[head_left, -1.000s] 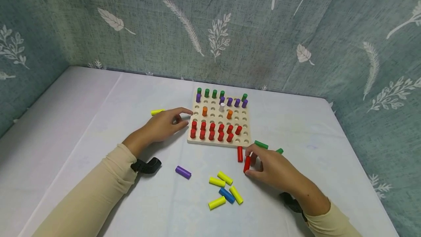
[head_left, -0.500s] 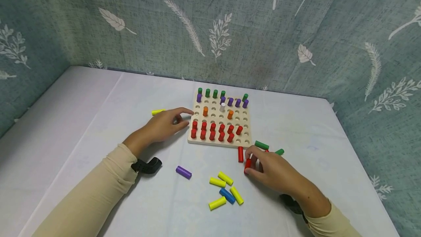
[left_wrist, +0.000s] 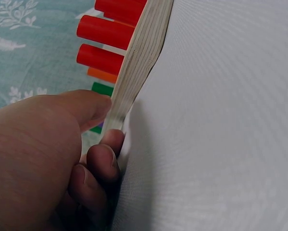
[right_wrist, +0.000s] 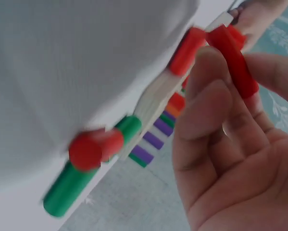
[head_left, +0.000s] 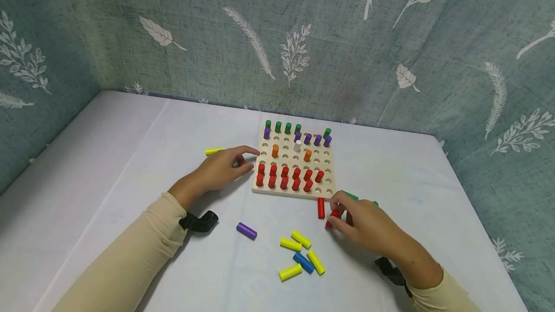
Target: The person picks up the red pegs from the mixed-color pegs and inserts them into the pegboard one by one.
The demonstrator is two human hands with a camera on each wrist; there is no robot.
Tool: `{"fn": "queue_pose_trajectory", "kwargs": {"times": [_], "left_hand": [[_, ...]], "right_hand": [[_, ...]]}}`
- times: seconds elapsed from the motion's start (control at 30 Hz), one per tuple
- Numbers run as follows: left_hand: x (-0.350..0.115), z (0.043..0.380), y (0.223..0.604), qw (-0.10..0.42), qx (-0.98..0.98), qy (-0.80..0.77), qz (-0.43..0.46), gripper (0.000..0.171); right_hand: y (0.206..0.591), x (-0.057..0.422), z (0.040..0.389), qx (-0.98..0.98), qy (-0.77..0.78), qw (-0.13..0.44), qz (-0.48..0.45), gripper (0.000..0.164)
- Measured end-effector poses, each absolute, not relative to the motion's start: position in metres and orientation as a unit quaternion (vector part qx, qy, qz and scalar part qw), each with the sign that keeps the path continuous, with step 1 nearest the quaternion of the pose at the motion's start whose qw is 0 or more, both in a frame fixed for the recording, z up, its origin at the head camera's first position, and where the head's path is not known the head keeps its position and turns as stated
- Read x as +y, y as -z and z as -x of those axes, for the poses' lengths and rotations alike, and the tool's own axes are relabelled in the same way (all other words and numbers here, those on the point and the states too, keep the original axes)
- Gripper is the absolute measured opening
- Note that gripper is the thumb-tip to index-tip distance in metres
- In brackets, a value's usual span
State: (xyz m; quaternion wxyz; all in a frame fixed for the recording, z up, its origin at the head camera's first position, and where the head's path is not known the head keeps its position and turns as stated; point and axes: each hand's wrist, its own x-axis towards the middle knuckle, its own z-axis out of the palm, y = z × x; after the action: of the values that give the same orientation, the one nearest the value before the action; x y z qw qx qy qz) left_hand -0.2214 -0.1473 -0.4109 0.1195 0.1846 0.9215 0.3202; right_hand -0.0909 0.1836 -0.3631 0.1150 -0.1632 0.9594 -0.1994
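A wooden pegboard (head_left: 284, 193) stands mid-table with two rows of red pegs along its front, and green, purple, orange and white ones behind. My left hand (head_left: 221, 170) rests at its left edge, fingers loosely bent; in the left wrist view the thumb (left_wrist: 88, 106) meets the board's side. In front of the board's right corner my right hand (head_left: 368, 223) pinches a red peg (right_wrist: 234, 62) between thumb and fingers, the peg tilted. Another red peg (head_left: 321, 208) lies just left of it, close to the board's front edge.
Several yellow pegs (head_left: 290, 272) and a blue peg (head_left: 303, 262) lie front centre, a purple peg (head_left: 246, 231) further left. One yellow peg (head_left: 214, 151) lies behind the left hand. Green pegs (right_wrist: 69, 190) and red ones (right_wrist: 88, 151) lie beyond the right hand.
The red peg at my right hand has gone from lying nearly straight to tilted between the fingers. My left hand stays at the board. The head view has shifted slightly.
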Motion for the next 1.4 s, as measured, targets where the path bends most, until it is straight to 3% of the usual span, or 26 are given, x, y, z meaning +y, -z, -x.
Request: {"fn": "queue_pose_trajectory", "kwargs": {"times": [0.3, 1.4], "left_hand": [[-0.148, 0.220, 0.410, 0.117, 0.921, -0.321, -0.189, 0.043], [-0.147, 0.219, 0.410, 0.115, 0.922, -0.321, -0.185, 0.041]], "right_hand": [[0.354, 0.195, 0.110, 0.968, 0.198, 0.034, 0.153, 0.021], [0.365, 0.185, 0.156, 0.980, 0.129, 0.029, 0.147, 0.025]]}}
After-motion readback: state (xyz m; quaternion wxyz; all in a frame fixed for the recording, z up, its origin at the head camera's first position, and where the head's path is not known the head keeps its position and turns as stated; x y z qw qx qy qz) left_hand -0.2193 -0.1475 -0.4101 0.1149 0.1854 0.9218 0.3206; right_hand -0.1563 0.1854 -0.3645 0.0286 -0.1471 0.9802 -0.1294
